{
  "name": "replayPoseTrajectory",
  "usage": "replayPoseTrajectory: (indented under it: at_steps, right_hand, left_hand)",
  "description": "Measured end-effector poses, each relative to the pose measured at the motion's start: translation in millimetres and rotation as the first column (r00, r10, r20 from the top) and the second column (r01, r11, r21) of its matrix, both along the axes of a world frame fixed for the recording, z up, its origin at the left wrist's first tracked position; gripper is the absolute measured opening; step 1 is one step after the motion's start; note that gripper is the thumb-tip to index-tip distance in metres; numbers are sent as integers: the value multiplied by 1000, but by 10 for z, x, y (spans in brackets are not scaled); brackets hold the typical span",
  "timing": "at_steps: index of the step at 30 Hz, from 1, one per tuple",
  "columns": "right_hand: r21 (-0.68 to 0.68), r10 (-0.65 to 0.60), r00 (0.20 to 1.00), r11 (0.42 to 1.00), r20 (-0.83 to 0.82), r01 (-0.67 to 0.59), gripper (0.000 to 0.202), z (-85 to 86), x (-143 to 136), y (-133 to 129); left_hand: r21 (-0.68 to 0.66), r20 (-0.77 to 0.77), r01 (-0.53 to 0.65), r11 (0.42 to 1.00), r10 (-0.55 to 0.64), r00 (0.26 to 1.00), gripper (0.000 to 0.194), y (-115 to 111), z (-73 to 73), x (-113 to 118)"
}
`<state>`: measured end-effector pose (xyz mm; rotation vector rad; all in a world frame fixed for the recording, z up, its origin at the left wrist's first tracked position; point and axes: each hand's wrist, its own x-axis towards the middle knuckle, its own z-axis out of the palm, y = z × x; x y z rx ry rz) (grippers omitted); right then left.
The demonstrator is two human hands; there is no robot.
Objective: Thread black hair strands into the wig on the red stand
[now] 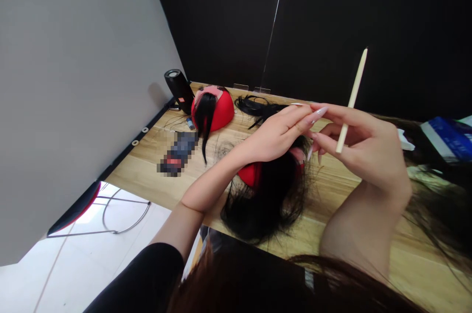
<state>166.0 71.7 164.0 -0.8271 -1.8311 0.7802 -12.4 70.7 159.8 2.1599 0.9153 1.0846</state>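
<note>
1. Wooden table (332, 190) carried two red domed forms.
2. Near form (252, 174) lay under both hands, mostly covered in black hair (261, 205).
3. Far form (217, 106) showed one hair strip only, rest bare.
4. Right hand (365, 151) pinched a pale stick tool (352, 99), tip raised.
5. Left hand (276, 131) met the right at the fingertips; whether it gripped a strand, could not tell.
6. Loose hair bundle (258, 105) lay unused behind.
7. Judged: near form well along, far form barely begun.

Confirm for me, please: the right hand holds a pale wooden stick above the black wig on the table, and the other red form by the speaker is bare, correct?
Not quite: in the head view the red form by the speaker carries a lock of black hair. The right hand does hold the stick above the wig.
</note>
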Motion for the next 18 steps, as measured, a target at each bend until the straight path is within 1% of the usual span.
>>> replayPoseTrajectory:
  at_steps: [4, 7, 10, 12, 14, 18]
  right_hand:
    - [35, -62, 994, 997, -85, 66, 42, 10, -85, -9]
    - [10, -83, 991, 996, -103, 84, 38, 16, -122, -9]
    - [7, -79, 987, 997, -139, 80, 32, 5, -147, 9]
    - [33, -88, 981, 995, -175, 95, 28, -9, -158, 30]
    - [63, -106, 974, 991, -200, 121, 25, -25, -166, 54]
    - [105, -157, 958, 977, -238, 186, 19, -49, -180, 96]
  left_hand:
    - [-47, 14, 1, 999, 0, 1000, 35, -35, 48, -30]
    - [-117, 27, 27, 993, -24, 999, 35, -71, 90, -41]
    - [-178, 70, 79, 981, -67, 995, 37, -93, 106, -40]
    - [-203, 99, 132, 970, -114, 988, 37, -96, 101, -35]
    - [-219, 111, 161, 963, -139, 984, 37, -95, 88, -28]
    - [-230, 111, 112, 967, -89, 990, 38, -91, 64, -18]
